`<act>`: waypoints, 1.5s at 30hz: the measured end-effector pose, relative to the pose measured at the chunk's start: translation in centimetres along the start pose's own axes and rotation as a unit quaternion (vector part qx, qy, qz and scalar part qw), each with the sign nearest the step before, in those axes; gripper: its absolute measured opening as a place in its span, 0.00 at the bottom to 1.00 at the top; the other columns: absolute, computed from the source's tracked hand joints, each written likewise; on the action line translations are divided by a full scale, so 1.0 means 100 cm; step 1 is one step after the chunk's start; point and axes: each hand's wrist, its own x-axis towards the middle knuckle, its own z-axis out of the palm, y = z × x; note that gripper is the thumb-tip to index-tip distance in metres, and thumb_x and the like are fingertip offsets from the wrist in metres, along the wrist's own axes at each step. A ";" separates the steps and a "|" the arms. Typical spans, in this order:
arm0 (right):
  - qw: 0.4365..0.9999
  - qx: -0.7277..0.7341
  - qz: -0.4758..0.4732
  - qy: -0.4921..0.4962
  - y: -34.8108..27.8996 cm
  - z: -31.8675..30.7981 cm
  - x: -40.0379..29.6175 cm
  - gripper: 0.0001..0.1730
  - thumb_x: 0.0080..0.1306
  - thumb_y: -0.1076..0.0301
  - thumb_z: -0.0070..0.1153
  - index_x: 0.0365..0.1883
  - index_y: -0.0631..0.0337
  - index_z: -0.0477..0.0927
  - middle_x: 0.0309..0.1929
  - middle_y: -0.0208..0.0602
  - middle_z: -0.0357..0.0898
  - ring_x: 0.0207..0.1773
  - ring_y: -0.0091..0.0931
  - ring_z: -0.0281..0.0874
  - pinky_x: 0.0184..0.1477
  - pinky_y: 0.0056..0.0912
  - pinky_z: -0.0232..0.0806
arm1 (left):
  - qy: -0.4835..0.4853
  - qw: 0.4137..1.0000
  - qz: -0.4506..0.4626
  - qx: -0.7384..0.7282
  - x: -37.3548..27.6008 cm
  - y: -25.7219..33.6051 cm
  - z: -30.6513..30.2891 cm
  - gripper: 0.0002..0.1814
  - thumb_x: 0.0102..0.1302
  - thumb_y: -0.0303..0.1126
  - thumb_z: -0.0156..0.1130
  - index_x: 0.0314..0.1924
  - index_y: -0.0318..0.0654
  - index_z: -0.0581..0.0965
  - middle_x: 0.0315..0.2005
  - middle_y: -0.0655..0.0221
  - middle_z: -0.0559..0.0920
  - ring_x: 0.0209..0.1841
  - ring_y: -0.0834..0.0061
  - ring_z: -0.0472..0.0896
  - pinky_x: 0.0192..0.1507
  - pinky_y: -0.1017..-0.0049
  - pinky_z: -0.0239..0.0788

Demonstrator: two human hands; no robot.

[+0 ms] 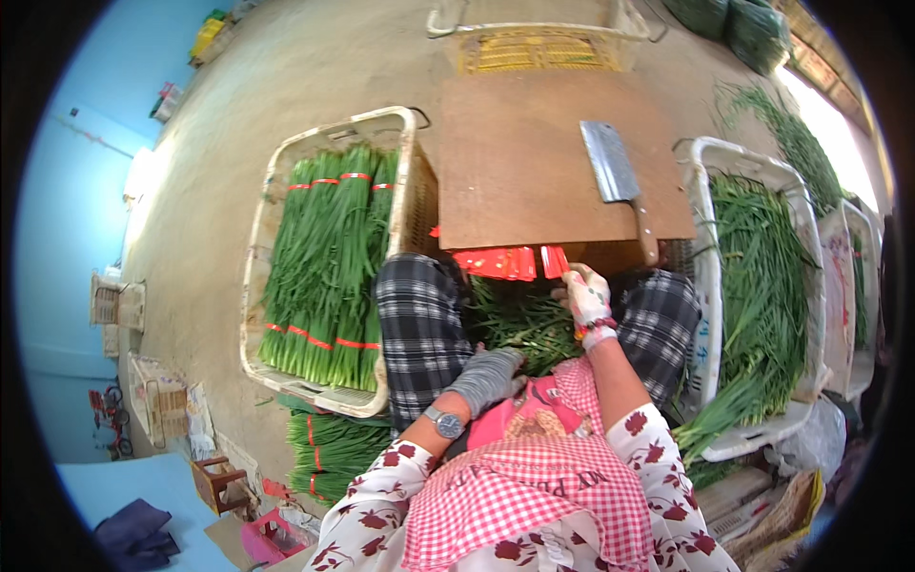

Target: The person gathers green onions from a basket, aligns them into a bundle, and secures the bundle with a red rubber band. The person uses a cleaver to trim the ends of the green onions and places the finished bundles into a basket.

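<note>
My left hand (492, 375), in a grey glove, rests low between my knees beside loose green leaves (532, 322); whether it holds anything is unclear. Raised at the board's near edge, my right hand (587, 294), in a stained white glove, has its fingers at a small stack of red strips (554, 262). A wider row of red strips (500, 263) hangs to its left. On the wooden board (515, 157) lies a cleaver (611, 164), its handle reaching over the near edge. Green leafy bundles (325, 250), tied with red bands, fill a crate (400, 186) at left.
A white crate (704, 286) of loose greens stands at right, with another crate (868, 243) beyond it. More banded bundles (336, 454) lie below the left crate. A yellow crate (536, 53) stands behind the board. A small wooden stool (218, 486) is at lower left.
</note>
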 end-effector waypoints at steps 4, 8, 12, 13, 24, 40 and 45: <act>0.990 0.136 0.004 0.048 -0.001 -0.005 0.009 0.18 0.70 0.63 0.48 0.55 0.64 0.73 0.39 0.37 0.80 0.28 0.22 0.77 0.27 0.22 0.66 | -0.003 1.000 0.001 0.000 0.000 0.001 -0.004 0.27 0.65 0.48 0.56 0.60 0.42 0.72 0.55 0.58 0.78 0.61 0.60 0.73 0.69 0.50 0.51; 0.995 -0.045 -0.068 0.057 -0.020 0.009 -0.011 0.19 0.65 0.58 0.59 0.45 0.65 0.81 0.32 0.33 0.83 0.30 0.20 0.78 0.32 0.25 0.69 | 0.006 1.000 0.008 0.006 0.003 -0.001 0.002 0.27 0.66 0.48 0.56 0.60 0.41 0.73 0.54 0.57 0.78 0.60 0.59 0.74 0.68 0.53 0.54; 0.997 -0.063 -0.041 -0.033 -0.016 0.007 -0.016 0.16 0.64 0.64 0.59 0.41 0.70 0.81 0.30 0.34 0.82 0.27 0.20 0.76 0.31 0.24 0.69 | -0.001 1.000 0.008 0.005 0.006 -0.006 0.007 0.27 0.65 0.48 0.56 0.59 0.41 0.73 0.53 0.60 0.78 0.59 0.59 0.74 0.68 0.41 0.49; 0.999 -0.014 -0.019 -0.033 -0.015 0.005 -0.015 0.14 0.65 0.65 0.59 0.41 0.69 0.81 0.30 0.34 0.82 0.27 0.20 0.76 0.29 0.23 0.68 | -0.001 1.000 0.007 0.004 0.006 -0.006 0.006 0.27 0.66 0.49 0.56 0.59 0.41 0.73 0.53 0.60 0.78 0.60 0.59 0.74 0.68 0.41 0.50; 0.990 0.113 0.076 -0.048 -0.021 -0.003 -0.017 0.12 0.65 0.67 0.61 0.44 0.63 0.78 0.32 0.33 0.82 0.26 0.19 0.79 0.25 0.17 0.70 | 0.002 1.000 -0.003 0.025 0.004 -0.001 0.002 0.27 0.66 0.51 0.55 0.57 0.39 0.74 0.51 0.55 0.79 0.58 0.56 0.74 0.67 0.52 0.56; 0.988 0.135 0.073 0.010 -0.011 -0.005 0.000 0.09 0.64 0.69 0.58 0.41 0.63 0.78 0.27 0.33 0.80 0.21 0.21 0.76 0.20 0.22 0.69 | 0.000 1.000 -0.003 0.019 0.003 0.002 0.000 0.28 0.66 0.51 0.55 0.57 0.39 0.74 0.51 0.56 0.79 0.58 0.56 0.74 0.66 0.51 0.55; 0.997 0.028 0.061 -0.049 -0.023 0.000 -0.016 0.11 0.61 0.69 0.58 0.38 0.67 0.79 0.25 0.33 0.78 0.21 0.19 0.72 0.20 0.21 0.62 | -0.005 0.999 -0.016 0.031 0.004 0.002 0.001 0.27 0.64 0.49 0.58 0.59 0.44 0.74 0.55 0.60 0.78 0.59 0.59 0.75 0.67 0.46 0.54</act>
